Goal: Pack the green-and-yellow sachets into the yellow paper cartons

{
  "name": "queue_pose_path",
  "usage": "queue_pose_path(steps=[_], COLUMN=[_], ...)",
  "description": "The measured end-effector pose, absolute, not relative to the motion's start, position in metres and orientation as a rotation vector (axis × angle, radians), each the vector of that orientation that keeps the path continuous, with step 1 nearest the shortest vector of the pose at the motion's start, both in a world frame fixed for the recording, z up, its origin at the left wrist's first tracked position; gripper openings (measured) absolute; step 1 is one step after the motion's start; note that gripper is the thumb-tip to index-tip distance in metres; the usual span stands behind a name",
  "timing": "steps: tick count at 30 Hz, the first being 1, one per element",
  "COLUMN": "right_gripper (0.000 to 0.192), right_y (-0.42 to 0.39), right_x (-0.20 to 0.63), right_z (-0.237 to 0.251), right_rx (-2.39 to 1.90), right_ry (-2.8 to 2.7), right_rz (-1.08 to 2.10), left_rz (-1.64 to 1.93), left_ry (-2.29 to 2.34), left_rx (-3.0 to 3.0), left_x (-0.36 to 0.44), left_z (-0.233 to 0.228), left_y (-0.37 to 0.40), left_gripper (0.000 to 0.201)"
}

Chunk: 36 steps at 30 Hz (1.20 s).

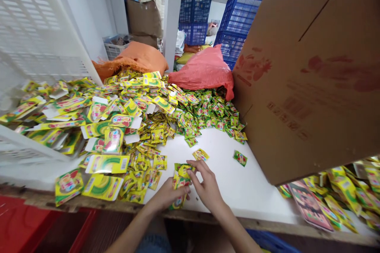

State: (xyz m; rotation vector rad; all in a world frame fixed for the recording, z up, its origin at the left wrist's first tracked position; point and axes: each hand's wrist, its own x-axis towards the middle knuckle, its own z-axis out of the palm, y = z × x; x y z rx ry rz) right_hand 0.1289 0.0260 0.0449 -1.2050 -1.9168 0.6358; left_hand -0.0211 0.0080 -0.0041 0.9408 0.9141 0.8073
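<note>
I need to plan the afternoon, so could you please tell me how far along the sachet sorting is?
Done: little shows as finished. In hand: the left hand and right hand hold a small stack of yellow-green foil sachets. Left: a big loose sachet heap and flat yellow printed cards cover the white table.

Both forearms are bare, with no sleeves showing up to the picture's lower edge. The left hand [168,195] and the right hand [208,187] wear no gloves, rings, watch or bands. Blue cloth, blurred, shows at the lap.
</note>
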Motion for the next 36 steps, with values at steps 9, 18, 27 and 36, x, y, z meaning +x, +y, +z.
queue_pose_path(steps=[9,18,27,36], right_gripper=[0.021,0.026,0.022,0.019], right_y=[0.049,0.055,0.039,0.038], right_x=[0.126,0.128,0.135,0.131], right_z=[0.048,0.038,0.064,0.044], right_rx=[-1.260,-1.211,-1.210,-1.246], right_ry=[-1.683,-1.534,-2.134,-2.126], right_rz=[1.015,1.212,0.760,0.609], left_rz=[0.785,0.775,0.766,0.775], left_ry=[0.926,0.865,0.870,0.774], left_rx=[0.918,0.934,1.075,0.991], left_x=[-0.020,-0.023,-0.025,-0.028], left_z=[-0.007,-0.005,0.004,0.003], left_y=[0.007,0.006,0.007,0.008], left_gripper=[0.032,0.036,0.026,0.042])
